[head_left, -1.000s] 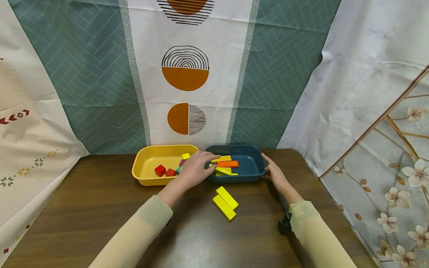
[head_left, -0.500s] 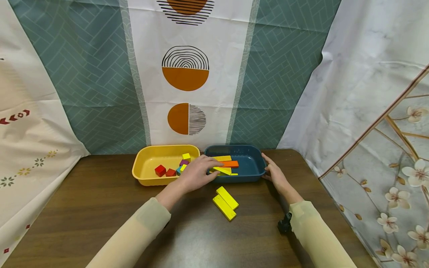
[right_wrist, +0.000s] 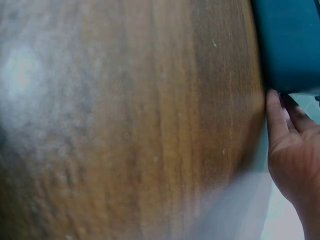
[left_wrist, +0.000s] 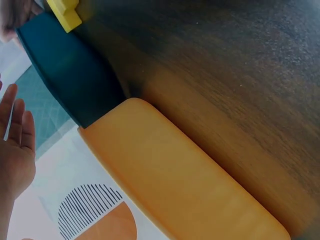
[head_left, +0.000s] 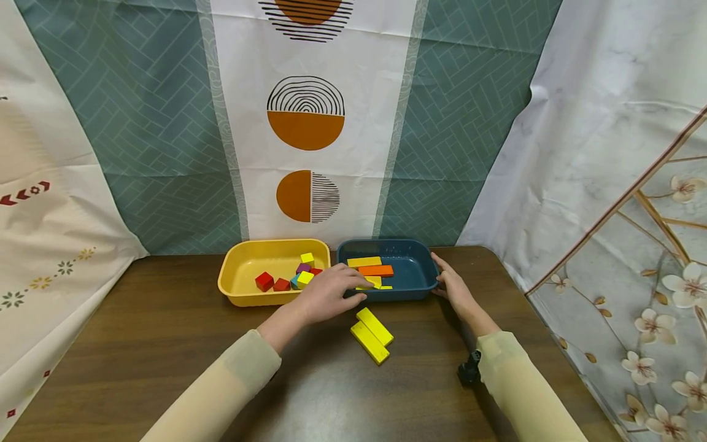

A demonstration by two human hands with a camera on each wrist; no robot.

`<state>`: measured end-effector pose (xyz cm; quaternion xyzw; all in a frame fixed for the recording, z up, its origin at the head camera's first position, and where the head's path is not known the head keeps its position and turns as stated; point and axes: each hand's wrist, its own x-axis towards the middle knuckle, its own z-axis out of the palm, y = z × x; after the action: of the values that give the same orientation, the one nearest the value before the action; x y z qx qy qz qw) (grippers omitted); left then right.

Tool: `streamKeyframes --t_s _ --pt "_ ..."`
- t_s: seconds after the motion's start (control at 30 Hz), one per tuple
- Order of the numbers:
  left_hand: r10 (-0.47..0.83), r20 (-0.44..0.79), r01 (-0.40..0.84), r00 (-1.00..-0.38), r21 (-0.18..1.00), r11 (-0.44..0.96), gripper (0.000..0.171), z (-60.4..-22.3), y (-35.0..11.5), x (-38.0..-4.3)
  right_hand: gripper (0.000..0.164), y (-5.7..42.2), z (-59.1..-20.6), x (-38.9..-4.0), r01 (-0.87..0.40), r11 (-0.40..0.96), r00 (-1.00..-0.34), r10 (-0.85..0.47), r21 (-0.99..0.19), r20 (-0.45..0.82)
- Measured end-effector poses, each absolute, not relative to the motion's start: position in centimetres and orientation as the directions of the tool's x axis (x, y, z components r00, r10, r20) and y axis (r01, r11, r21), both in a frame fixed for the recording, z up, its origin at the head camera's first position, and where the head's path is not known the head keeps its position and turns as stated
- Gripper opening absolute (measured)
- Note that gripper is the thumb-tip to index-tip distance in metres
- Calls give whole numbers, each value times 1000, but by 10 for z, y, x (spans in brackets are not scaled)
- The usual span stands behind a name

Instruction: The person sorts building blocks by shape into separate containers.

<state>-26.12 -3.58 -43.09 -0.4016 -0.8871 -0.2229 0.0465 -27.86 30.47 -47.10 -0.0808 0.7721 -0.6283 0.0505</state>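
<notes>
My left hand point(head_left: 328, 294) hovers at the front left corner of the dark blue bin point(head_left: 414, 276), fingers loosely extended over its front rim. In the left wrist view the hand point(left_wrist: 16, 155) shows nothing in its fingers. Inside the bin lie an orange block point(head_left: 377, 271) and several yellow blocks point(head_left: 364, 262), some partly behind my fingers. My right hand point(head_left: 457, 291) touches the bin's right end with fairly straight fingers; the right wrist view shows its fingertips against the blue wall point(right_wrist: 295, 55).
Left of the blue bin stands a yellow bin point(head_left: 237, 294) with several small cubes, including a red cube point(head_left: 264, 281) and a purple cube point(head_left: 303, 268). Two yellow blocks point(head_left: 370, 342) lie side by side on the brown table point(head_left: 166, 368). A patterned cloth point(head_left: 304, 202) hangs behind.
My left hand has drawn back from inside the blue bin toward its front rim, uncovering more of the yellow bin's cubes. My right hand stays at the bin's end.
</notes>
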Motion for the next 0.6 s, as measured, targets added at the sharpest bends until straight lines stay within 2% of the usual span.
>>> streamKeyframes --t_s 0.6 --pt "753 202 769 -626 324 551 34 -446 -34 -256 66 305 -470 -278 -54 189 -982 -186 -981 18"
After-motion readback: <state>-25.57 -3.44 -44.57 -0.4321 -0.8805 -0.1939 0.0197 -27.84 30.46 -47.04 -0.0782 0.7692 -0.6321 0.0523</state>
